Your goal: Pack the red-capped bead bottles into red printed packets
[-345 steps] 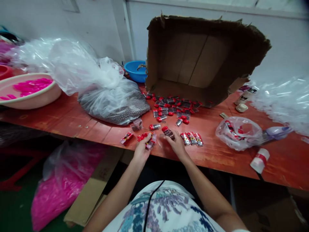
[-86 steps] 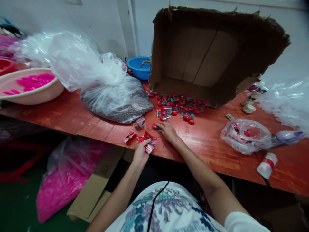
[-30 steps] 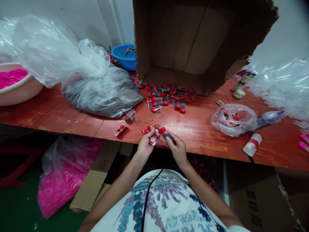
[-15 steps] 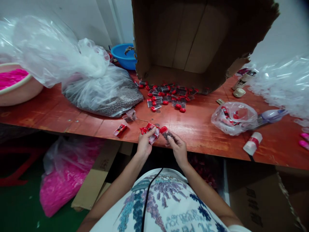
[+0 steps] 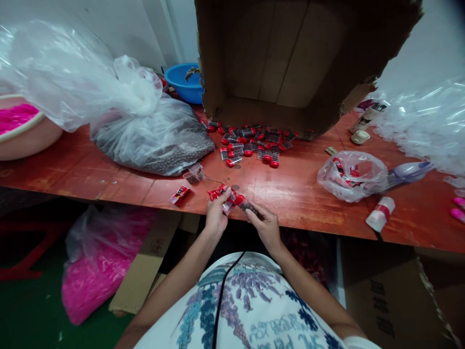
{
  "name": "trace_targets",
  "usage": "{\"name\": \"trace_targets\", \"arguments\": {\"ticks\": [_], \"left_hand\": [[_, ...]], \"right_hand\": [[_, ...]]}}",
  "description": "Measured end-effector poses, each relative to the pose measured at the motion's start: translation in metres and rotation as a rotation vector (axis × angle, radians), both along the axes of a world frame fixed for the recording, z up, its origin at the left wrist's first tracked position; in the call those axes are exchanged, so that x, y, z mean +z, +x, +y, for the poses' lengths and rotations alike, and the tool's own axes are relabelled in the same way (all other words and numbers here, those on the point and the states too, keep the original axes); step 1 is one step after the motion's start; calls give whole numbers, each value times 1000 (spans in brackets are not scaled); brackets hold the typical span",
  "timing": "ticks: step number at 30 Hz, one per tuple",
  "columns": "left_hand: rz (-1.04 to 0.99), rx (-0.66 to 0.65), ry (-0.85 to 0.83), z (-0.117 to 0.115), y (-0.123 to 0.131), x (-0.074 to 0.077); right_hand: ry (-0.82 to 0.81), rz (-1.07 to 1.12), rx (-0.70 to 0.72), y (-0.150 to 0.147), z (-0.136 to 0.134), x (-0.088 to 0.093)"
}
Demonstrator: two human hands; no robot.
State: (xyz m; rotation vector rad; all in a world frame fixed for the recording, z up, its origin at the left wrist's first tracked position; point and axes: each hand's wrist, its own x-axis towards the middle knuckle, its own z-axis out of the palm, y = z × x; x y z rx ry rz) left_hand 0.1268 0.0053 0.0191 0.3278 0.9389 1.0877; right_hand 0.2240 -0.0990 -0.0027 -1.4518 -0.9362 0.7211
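Observation:
My left hand is closed on a crumpled red printed wrapper just above the table's front edge. Between the fingers and thumb of my right hand is a small clear bottle with a red cap, filled with dark beads. Its red end points left and meets the wrapper's edge; I cannot tell whether it is inside. Another red packet lies on the table left of my hands. Beyond it stands a small clear cup. Several similar red-capped bottles are heaped farther back.
A torn cardboard box opens toward me behind the heap. Left of it are a bag of dark beads and a blue basin. To the right, a plastic bag holds red packets, near a white roll.
The bottle in my right hand has moved left, its red cap now up against the wrapper. My left hand has shifted slightly left with the wrapper.

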Motion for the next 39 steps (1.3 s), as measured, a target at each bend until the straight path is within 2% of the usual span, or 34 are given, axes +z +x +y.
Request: {"name": "trace_targets", "arguments": {"ticks": [5,9,12,16,19,24,30,35,39], "left_hand": [[21,8,13,0,0,-1],[30,6,17,1,0,-3],[33,-19,21,0,1,-4],[35,-95,45,-3,1,-5],[41,-153,35,-7,2,-6],[20,-140,58,-8,2,-8],[63,-213,191,-11,0,-4],[126,-282,259,-14,-1,0],[138,-380,283,-17,-3,-2]], "right_hand": [[68,-140,20,1,-2,3],[84,-145,26,1,-2,3],[45,-61,11,1,-1,2],[-59,236,-54,5,3,1],[-76,355,-72,8,4,1],[-111,434,9,8,3,-2],[-122,446,81,11,5,-4],[-50,327,3,6,3,-2],[-47,421,9,1,6,-1]]}}
